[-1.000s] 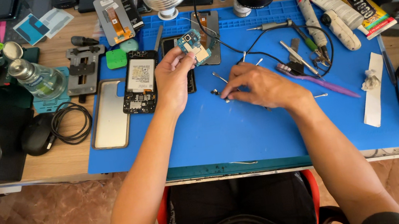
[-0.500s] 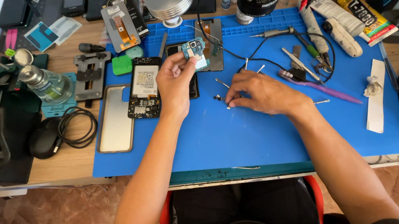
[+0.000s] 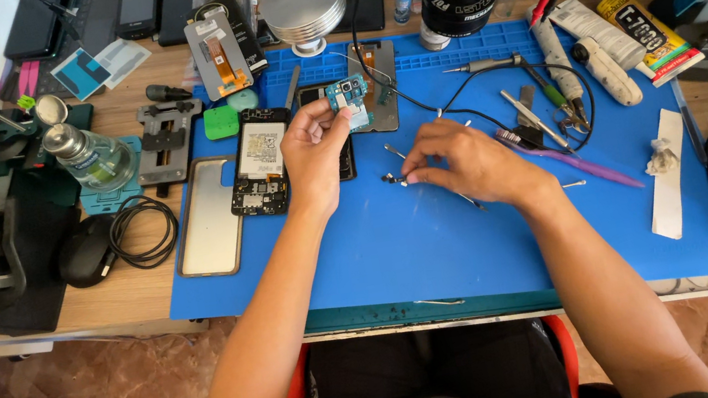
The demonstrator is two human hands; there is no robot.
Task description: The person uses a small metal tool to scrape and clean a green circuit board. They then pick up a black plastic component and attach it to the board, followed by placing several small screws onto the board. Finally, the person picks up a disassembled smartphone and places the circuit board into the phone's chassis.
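Near desk's far edge, left hand (image 3: 316, 153) pinches small circuit board (image 3: 348, 96); right hand (image 3: 462, 163) closes on tweezers (image 3: 396, 180). Risk: board slips, lands among loose screws.

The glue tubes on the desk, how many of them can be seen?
3. All lie at the right back of the blue mat: a yellow-and-black tube, a white tube left of it, and a whitish one in front. Others may be hidden among the clutter.

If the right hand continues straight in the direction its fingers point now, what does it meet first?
The right hand points left along the blue mat. First come the small metal parts at its fingertips, then probably the left hand; height is unclear.
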